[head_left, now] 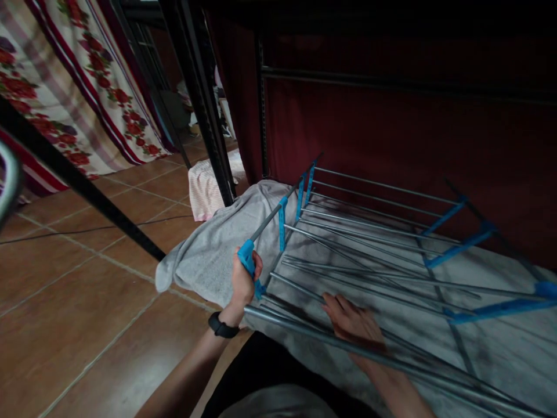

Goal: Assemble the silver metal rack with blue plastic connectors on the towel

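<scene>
My left hand [244, 276], with a black band on its wrist, is closed around a blue plastic connector [246, 253] at the near end of a grey bar. More blue slotted brackets [282, 223] sit along that bar, part of a rack frame with thin metal rods. My right hand [354, 319] is lower right, its fingers bent over a thin metal tube [296, 284] whose left end points toward the left-hand side of the frame. The hand hides part of this tube. A thicker metal tube [287, 320] crosses in front of my right wrist.
Several loose rods [374, 270] lie across the frame on a grey blanket [204, 261]. Opposite blue brackets [474, 244] stand at right. Black metal posts [198, 98] rise at left, with a dark red curtain [369, 133] behind. A cable [130, 225] crosses the tiled floor.
</scene>
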A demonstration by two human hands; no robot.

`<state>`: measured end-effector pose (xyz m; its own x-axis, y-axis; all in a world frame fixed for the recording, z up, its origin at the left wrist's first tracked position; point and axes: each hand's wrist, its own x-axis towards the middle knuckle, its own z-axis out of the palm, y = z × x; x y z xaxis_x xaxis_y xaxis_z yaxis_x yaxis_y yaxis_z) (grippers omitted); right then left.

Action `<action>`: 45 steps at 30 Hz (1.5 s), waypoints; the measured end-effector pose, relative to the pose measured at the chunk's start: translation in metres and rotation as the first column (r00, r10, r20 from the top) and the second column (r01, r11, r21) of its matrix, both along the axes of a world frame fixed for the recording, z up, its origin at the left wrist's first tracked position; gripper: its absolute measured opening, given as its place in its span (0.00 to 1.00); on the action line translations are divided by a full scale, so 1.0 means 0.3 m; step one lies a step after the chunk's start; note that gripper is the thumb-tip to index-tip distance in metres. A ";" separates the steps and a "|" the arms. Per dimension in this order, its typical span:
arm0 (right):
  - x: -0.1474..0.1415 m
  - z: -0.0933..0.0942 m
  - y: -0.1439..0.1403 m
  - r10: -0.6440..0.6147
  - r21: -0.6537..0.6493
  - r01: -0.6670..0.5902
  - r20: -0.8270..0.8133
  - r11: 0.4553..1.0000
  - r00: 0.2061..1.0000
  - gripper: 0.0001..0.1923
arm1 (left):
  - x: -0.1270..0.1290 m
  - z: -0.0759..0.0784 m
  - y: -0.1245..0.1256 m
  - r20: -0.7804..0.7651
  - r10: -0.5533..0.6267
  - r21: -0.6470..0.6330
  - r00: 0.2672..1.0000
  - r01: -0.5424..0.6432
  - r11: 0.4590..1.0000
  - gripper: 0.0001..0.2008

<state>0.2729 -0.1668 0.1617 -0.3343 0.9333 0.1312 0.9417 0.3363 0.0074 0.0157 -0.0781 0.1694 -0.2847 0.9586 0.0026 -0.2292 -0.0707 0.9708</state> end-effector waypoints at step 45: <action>-0.004 0.026 -0.069 0.000 0.050 0.004 -0.095 0.999 0.995 0.17 | 0.052 -0.014 -0.013 -0.094 -0.318 -0.093 0.943 0.310 0.946 0.40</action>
<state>0.2718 -0.1873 0.1694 -0.3162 0.9254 0.2087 0.9396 0.3358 -0.0655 0.0314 -0.0820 0.1652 0.0285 0.9978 -0.0600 -0.1234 0.0631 0.9904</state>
